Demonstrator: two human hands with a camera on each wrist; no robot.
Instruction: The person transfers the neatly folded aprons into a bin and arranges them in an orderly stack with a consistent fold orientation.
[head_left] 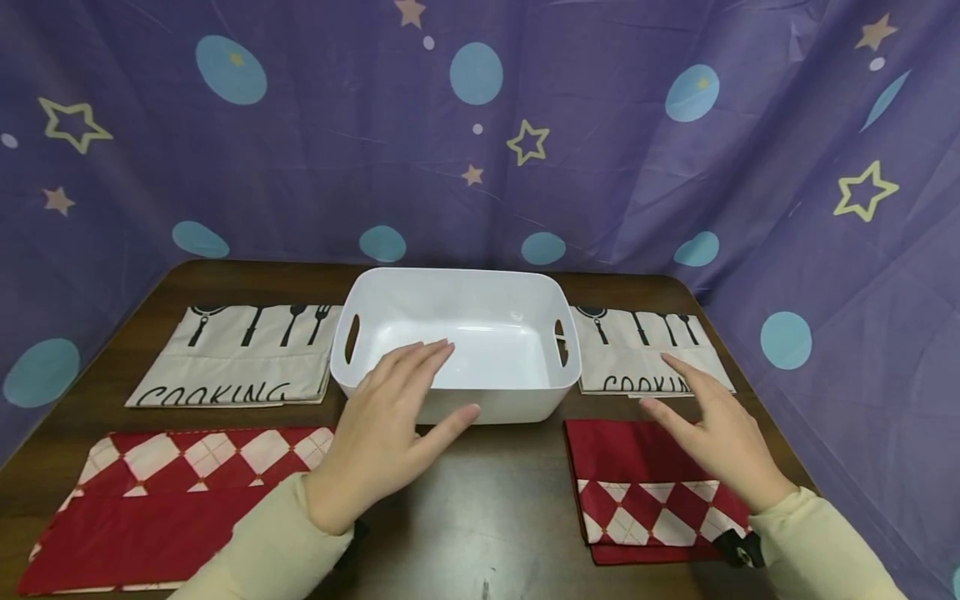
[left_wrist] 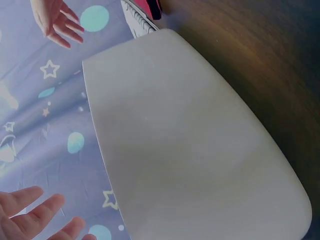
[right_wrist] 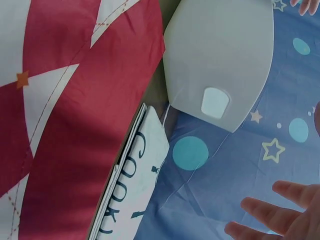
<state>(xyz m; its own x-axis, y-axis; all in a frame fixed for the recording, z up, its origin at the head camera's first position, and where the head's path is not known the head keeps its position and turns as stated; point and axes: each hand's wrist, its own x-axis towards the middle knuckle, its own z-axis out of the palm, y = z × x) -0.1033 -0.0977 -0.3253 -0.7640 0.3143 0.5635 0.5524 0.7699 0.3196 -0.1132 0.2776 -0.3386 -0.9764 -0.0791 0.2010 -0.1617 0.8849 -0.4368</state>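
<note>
A white plastic basket (head_left: 487, 404) with a slot handle at each end stands at the middle back of the table. In front of its left part hovers my left hand (head_left: 386, 429), fingers extended and nothing held. My right hand (head_left: 720, 429), also with fingers spread, is above a folded red cloth with a diamond pattern (head_left: 645, 512). Behind that lies a folded white cloth lettered COOKING (head_left: 645, 367). To the left of the basket is a similar white cloth (head_left: 240, 358), and a larger red diamond-patterned cloth (head_left: 165, 517) lies nearer me, partly behind my left sleeve.
Everything rests on a dark brown wooden table (head_left: 480, 492). A purple curtain (head_left: 480, 208) with stars and blue dots hangs along the back and sides. In the right wrist view, the basket's end wall (right_wrist: 215, 55) stands beside the white cloth.
</note>
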